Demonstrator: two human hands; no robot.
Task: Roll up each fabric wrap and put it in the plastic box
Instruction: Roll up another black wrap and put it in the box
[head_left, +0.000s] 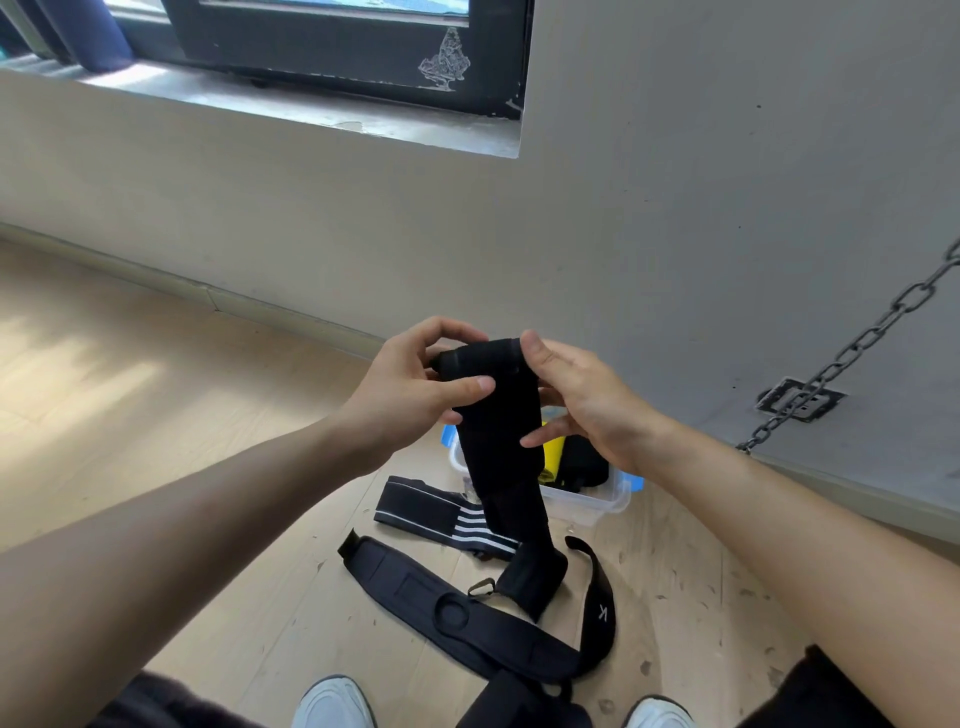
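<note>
Held in mid-air above the plastic box (587, 501), the black fabric wrap (498, 447) hangs limp, light and soft. The left hand (410, 395) and right hand (582, 405) pinch its rolled top edge; gripping there looks best, keeping turns tight.

The pale wooden floor (156, 415) carries a clear plastic box (587, 501) near the wall. A striped wrap (431, 506) lies just beside it, and a long padded belt (415, 582) lies nearer the white shoes (332, 701).

Plastic box (587, 506) partly behind wrap (498, 441)
</note>
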